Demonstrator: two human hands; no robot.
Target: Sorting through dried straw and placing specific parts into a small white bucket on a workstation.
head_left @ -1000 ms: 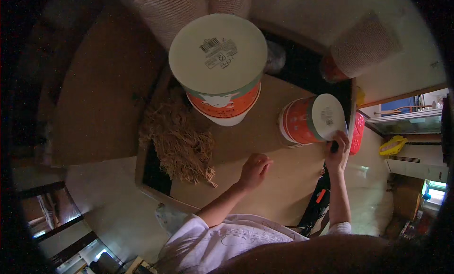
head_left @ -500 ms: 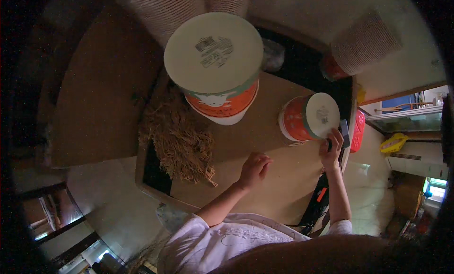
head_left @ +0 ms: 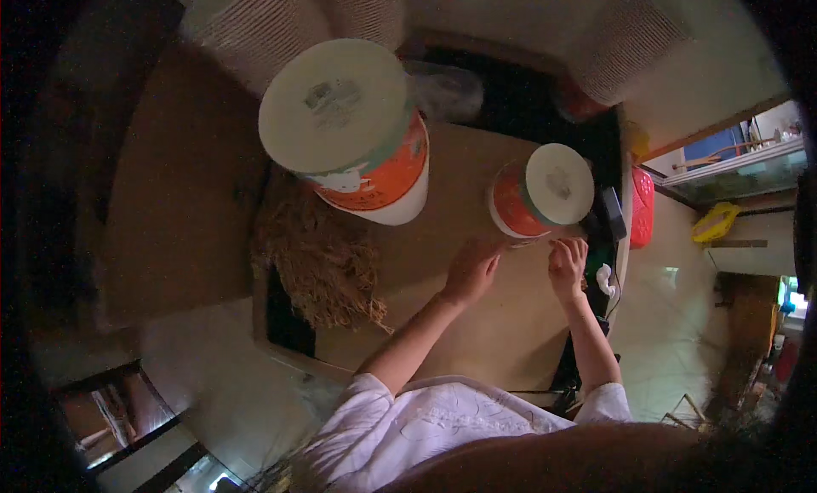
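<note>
A shorter paper tub (head_left: 517, 202), orange and green, stands upside down with its pale base (head_left: 559, 185) up. Close to its near rim are both my hands. My left hand (head_left: 472, 273) has its fingers curled together at the near left of the tub; what it holds, if anything, is hidden. My right hand (head_left: 568, 267) is pinched at the near right, and anything in it is too small to make out. Further left, a bigger-looking orange and white tub (head_left: 383, 186) is upside down too. Beside it lies a heap of brown stringy fibre (head_left: 323, 259).
Tall stacks of nested paper tubs (head_left: 247, 33) rise at the back, another (head_left: 630, 50) at the back right. A clear plastic bag (head_left: 447, 91), a dark box (head_left: 611, 212), a crumpled white scrap (head_left: 605, 280) and a red container (head_left: 642, 208) lie around the brown board (head_left: 464, 357).
My right hand has come off the short tub's base and down to its near side, its fingers now pinched. My left hand has moved up and closer to the tub. The view has shifted.
</note>
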